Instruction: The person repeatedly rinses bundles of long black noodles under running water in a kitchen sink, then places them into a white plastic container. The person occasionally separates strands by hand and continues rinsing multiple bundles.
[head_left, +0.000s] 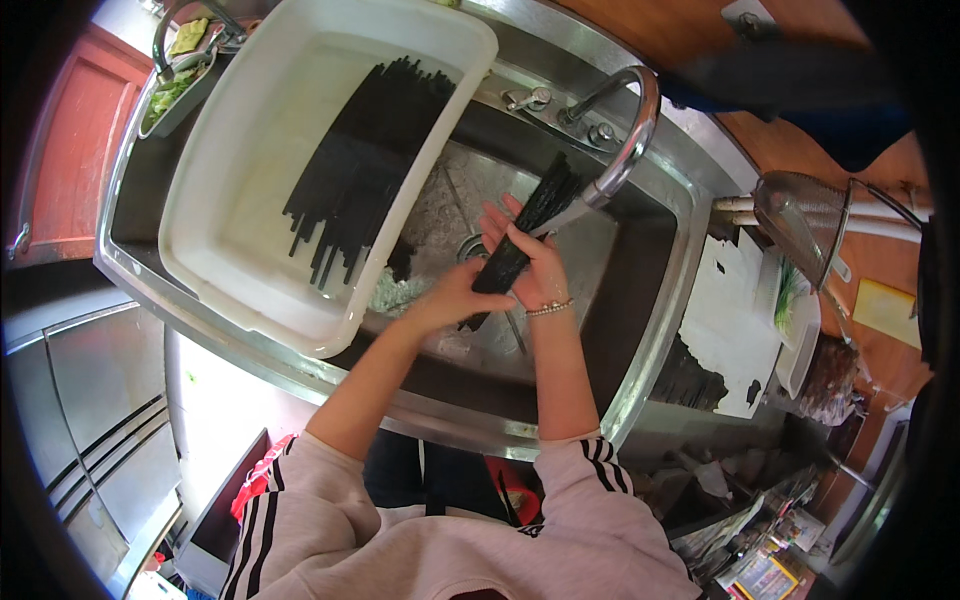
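A bundle of black chopsticks (pixel 505 264) slants between my hands over the metal sink basin (pixel 590 260). My left hand (pixel 448 300) closes round its lower end, the thumb lying across the near tip. Higher up, my right hand (pixel 540 262) grips the same bundle, palm beneath and thumb over it. Water (pixel 566 217) from the curved faucet (pixel 640 130) runs onto the bundle at my right hand. Many more black chopsticks (pixel 370 165) lie side by side in a white tub (pixel 410 205) to the left, in shallow, cloudy water.
The tub rests across the sink's left part. Pale greenish scraps (pixel 398 290) sit in the basin beside it. Tap handles (pixel 535 98) stand behind the basin. On the right are a wire strainer (pixel 795 215) and a white tray (pixel 798 335) with green onions.
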